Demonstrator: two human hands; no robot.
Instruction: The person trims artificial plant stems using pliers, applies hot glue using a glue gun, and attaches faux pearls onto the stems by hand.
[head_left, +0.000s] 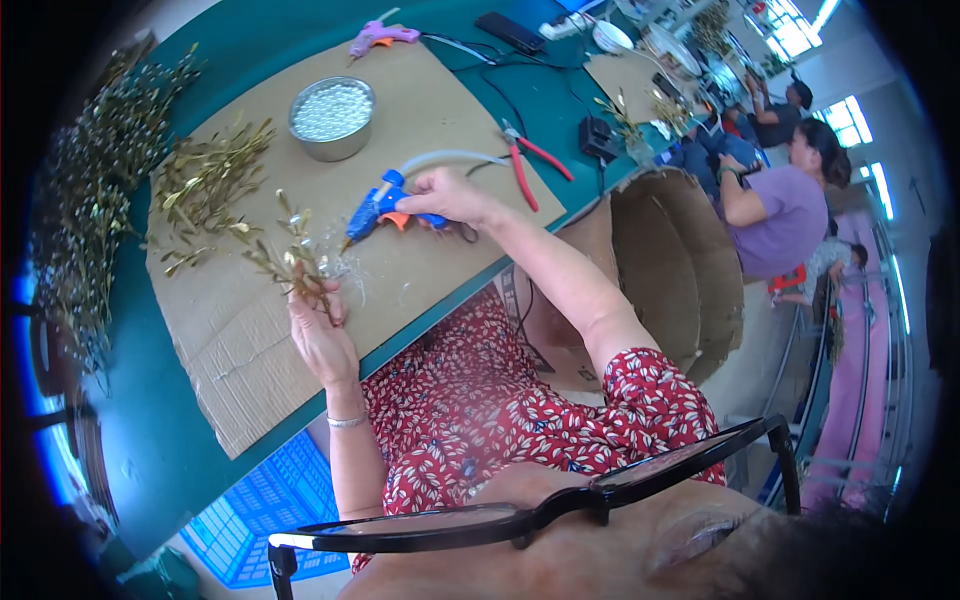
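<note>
Gold sprig (285, 250), thin stem w/ small gilt leaves and pale beads, was pinched upright in left hand (320, 335) fingers over the cardboard sheet (250, 330), nr its front edge. Right hand (445, 195) was clenched round blue glue gun (375, 212), nozzle aimed at sprig, just short of it. Bare cardboard lay between the hands; leaf pile (205, 185), bead tin (332, 118) and red pliers (530, 160) sat further back.

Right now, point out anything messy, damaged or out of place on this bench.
Thin glue strings and blobs litter the cardboard mat under the glue gun nozzle, beside the gold sprig. The mat's near edge is creased. Otherwise nothing stands out.
</note>
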